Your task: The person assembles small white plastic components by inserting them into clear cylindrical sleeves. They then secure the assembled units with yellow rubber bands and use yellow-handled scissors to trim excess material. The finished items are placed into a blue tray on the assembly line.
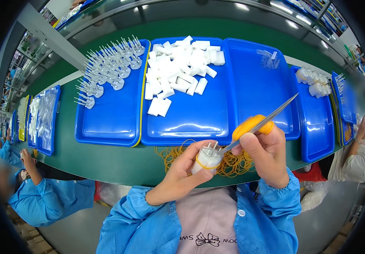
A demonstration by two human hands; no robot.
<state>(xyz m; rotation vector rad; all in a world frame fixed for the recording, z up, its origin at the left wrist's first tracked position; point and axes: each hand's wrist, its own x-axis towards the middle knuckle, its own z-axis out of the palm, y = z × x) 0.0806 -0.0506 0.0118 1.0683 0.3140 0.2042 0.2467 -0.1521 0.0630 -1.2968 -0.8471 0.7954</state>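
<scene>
Above the table point(106, 163), our left hand point(181, 174) pinches a white piece point(207, 159) between thumb and fingers, while our right hand point(269, 154) clasps a metal tool point(280, 108), one end beside the piece.

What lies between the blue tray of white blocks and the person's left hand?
In the head view, loose yellow rubber bands on the green tabletop lie between the tray and left hand.

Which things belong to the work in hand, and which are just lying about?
Seemingly in the job:
banded white piece, in the left hand
orange-handled tool, in the right hand
loose rubber bands
white blocks
clear pronged parts

Seemingly just lying about:
crumpled whitish plastic
red object above it
</scene>
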